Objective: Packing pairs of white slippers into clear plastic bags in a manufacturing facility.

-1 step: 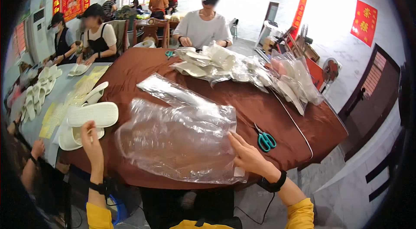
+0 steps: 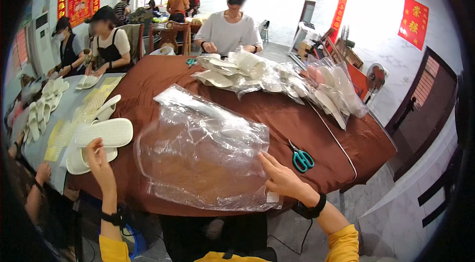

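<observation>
My left hand [image 2: 98, 159] reaches up to the near edge of a white slipper [image 2: 105, 132], fingertips touching it; a second white slipper [image 2: 74, 162] lies under it. My right hand [image 2: 281, 179] rests with fingers apart on the right edge of a pile of clear plastic bags [image 2: 203, 158], spread on the brown round table [image 2: 297, 118] in front of me. Both wrists wear black bands, and my sleeves are yellow.
Teal-handled scissors [image 2: 302, 159] lie right of the bags. A heap of bagged white slippers [image 2: 257, 76] fills the far side, where a person in white [image 2: 227, 26] works. More people sit at the left by a grey table [image 2: 34, 143] with slippers. Another person's hand [image 2: 42, 173] is at lower left.
</observation>
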The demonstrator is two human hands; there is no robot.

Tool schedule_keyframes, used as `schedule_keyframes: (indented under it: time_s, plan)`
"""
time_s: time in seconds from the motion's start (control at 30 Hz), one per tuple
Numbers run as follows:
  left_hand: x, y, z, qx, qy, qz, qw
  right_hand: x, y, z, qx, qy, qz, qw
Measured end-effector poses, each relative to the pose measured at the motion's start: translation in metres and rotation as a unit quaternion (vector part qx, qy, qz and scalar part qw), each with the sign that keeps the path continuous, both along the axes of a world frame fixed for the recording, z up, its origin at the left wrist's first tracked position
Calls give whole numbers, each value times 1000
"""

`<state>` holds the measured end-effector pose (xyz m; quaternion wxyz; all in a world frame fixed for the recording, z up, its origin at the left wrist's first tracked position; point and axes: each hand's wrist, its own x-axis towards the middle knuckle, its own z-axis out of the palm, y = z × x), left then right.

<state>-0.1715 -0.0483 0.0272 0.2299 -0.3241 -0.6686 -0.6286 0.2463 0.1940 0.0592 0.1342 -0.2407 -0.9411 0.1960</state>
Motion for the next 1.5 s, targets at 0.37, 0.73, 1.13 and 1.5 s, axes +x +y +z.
schedule_keyframes:
  time_s: [0.37,0.73,1.13,1.5]
  plan:
    - [185,32,59,-400,340,-337,782,11,-24,-1,-149,-85,42,984]
    - [152,65,-5,-540,189,-398,718,94,66,21,-159,-7,-82,984]
    - [170,87,-3,-505,241,-311,768,229,321,1,100,-2,-511,854]
    - [167,97,-10,-520,245,-315,755,261,443,-74,177,96,-572,795]
